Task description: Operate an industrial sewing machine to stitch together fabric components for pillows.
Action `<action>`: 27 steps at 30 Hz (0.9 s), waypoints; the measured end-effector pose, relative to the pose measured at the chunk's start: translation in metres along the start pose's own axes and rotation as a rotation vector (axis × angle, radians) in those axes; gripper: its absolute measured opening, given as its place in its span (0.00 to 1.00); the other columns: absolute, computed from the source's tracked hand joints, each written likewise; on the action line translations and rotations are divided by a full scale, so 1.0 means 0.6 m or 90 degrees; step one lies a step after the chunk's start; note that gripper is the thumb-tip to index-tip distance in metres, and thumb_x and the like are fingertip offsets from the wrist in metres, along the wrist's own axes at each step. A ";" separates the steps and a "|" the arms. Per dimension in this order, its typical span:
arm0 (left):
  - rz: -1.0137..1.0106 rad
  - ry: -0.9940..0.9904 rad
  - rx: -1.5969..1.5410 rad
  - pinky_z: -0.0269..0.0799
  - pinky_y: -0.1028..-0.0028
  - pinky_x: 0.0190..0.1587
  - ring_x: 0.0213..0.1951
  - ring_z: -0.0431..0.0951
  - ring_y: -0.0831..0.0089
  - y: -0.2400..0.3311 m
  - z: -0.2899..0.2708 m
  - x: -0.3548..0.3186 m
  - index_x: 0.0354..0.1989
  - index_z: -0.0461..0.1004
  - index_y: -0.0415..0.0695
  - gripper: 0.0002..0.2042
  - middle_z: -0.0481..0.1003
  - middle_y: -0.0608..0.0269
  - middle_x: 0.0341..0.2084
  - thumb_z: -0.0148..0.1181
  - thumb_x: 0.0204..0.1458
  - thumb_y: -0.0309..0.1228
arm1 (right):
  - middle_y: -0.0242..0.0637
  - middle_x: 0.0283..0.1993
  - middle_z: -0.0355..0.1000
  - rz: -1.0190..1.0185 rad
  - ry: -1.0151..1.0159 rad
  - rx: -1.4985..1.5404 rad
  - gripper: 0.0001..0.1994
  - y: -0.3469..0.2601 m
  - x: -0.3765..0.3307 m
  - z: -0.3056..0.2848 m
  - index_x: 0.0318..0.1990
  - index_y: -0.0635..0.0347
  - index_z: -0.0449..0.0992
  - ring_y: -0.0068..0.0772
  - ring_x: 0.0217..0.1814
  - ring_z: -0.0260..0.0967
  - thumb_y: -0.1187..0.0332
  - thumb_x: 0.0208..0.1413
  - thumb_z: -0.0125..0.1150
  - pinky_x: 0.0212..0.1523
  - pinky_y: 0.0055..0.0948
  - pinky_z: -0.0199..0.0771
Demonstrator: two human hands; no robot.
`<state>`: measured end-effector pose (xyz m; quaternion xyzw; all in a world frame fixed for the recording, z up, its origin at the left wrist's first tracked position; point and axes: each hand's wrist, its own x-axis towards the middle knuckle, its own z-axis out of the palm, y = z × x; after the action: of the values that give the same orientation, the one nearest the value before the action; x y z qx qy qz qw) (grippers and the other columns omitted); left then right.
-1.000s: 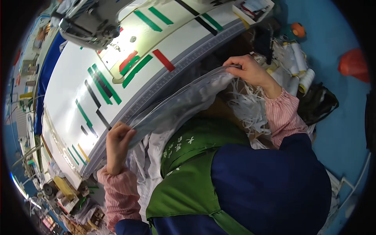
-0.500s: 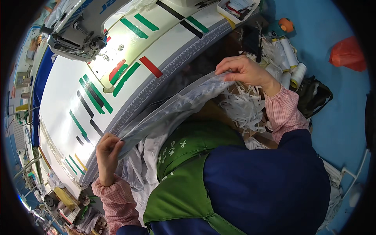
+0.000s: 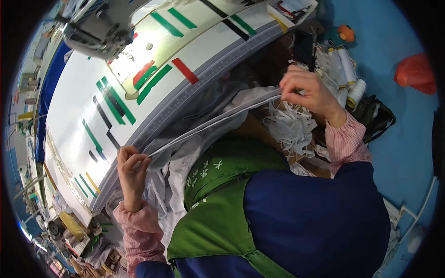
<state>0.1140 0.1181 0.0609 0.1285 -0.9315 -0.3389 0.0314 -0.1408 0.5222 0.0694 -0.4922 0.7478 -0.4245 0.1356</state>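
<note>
We look down on a long white work table (image 3: 69,106) that runs from the lower left to the upper right, its top marked with strips of green, black and red tape (image 3: 153,83) and its near edge trimmed with a grey ruled band (image 3: 194,88). A grey sewing machine (image 3: 99,28) sits on it at the upper left. Below the table edge our green apron (image 3: 218,204) and dark blue garment fill the lower middle, with striped pink sleeves on both forearms. Across our lap lies pale grey-white fabric (image 3: 185,134), one folded edge of it pulled out straight and taut between our two hands, just beside the table's edge. Our left hand (image 3: 132,173) pinches the lower left end of that edge, thumb and fingers closed on the cloth. Our right hand (image 3: 308,90) grips the upper right end, fingertips curled tight around it. Beneath the right hand sits a heap of white shredded strips (image 3: 289,127). Beyond it stand a few white thread cones (image 3: 350,78) beside a black bag (image 3: 375,116) on the blue floor, and farther right lies a red plastic bag (image 3: 415,72).
</note>
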 end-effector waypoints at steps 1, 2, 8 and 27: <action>0.106 0.056 0.086 0.65 0.73 0.39 0.36 0.69 0.68 0.002 0.008 -0.003 0.29 0.77 0.39 0.08 0.68 0.63 0.32 0.67 0.40 0.17 | 0.38 0.33 0.71 0.004 0.014 -0.008 0.05 0.000 -0.001 -0.001 0.27 0.63 0.74 0.33 0.34 0.68 0.75 0.49 0.66 0.37 0.30 0.66; 0.105 0.081 0.070 0.66 0.69 0.41 0.38 0.69 0.64 0.000 0.013 -0.010 0.29 0.77 0.41 0.10 0.69 0.62 0.33 0.67 0.37 0.17 | 0.38 0.32 0.71 0.006 0.027 -0.014 0.05 -0.003 -0.005 0.001 0.27 0.63 0.73 0.33 0.35 0.67 0.76 0.50 0.65 0.37 0.31 0.66; 0.137 0.059 -0.004 0.68 0.67 0.38 0.33 0.74 0.63 0.029 0.012 -0.008 0.28 0.78 0.40 0.08 0.76 0.62 0.26 0.69 0.38 0.20 | 0.37 0.32 0.69 0.156 0.079 0.076 0.06 0.004 -0.051 -0.003 0.29 0.64 0.71 0.28 0.36 0.64 0.76 0.55 0.62 0.39 0.26 0.63; 0.073 -0.072 -0.216 0.65 0.73 0.29 0.26 0.69 0.69 0.013 0.017 -0.025 0.33 0.71 0.37 0.08 0.69 0.61 0.26 0.64 0.48 0.20 | 0.34 0.37 0.67 0.100 0.142 0.081 0.06 0.005 -0.063 -0.031 0.33 0.62 0.69 0.28 0.41 0.59 0.79 0.56 0.61 0.46 0.25 0.60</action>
<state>0.1253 0.1342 0.0582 0.0488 -0.8671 -0.4954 0.0197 -0.1358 0.5644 0.0704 -0.3721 0.7659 -0.5115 0.1154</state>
